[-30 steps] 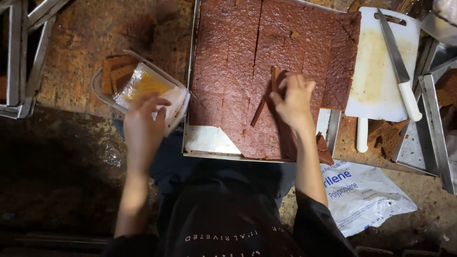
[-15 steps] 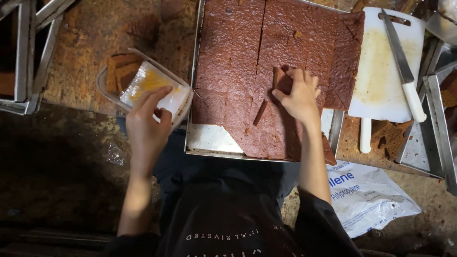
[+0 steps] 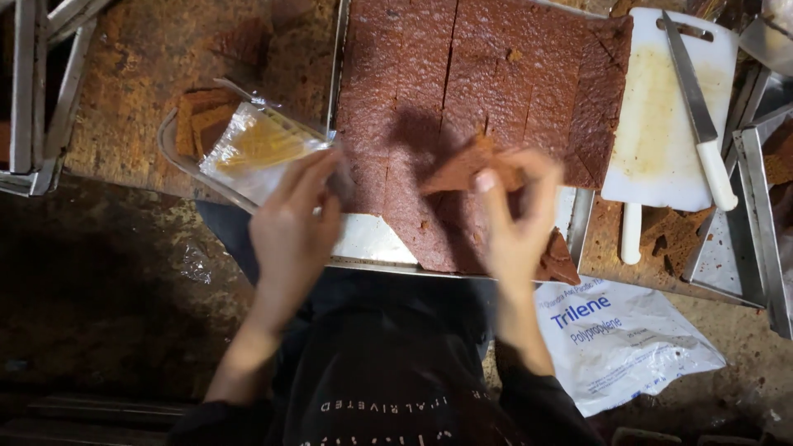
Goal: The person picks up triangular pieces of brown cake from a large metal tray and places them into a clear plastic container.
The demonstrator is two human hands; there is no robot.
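A large metal tray (image 3: pixel 376 241) holds a reddish-brown sheet of cake (image 3: pixel 479 74) cut into long strips. My right hand (image 3: pixel 516 219) grips a thin brown piece (image 3: pixel 462 169) lifted off the sheet near the tray's front edge. My left hand (image 3: pixel 293 227) pinches the edge of a clear plastic bag (image 3: pixel 252 149) that lies over a shallow clear tray (image 3: pixel 178 149) with several brown slices (image 3: pixel 202 116) in it, left of the metal tray.
A white cutting board (image 3: pixel 661 124) with a white-handled knife (image 3: pixel 702 124) lies to the right. Metal trays (image 3: pixel 752 239) stand at the far right, metal frames (image 3: pixel 33 91) at far left. A white printed plastic bag (image 3: pixel 619 339) lies by my right elbow. Brown scraps (image 3: pixel 557 260) sit at the tray corner.
My right hand has lifted a thin brown piece off the sheet and drawn it toward me. My left hand slid right along the clear bag, toward the metal tray.
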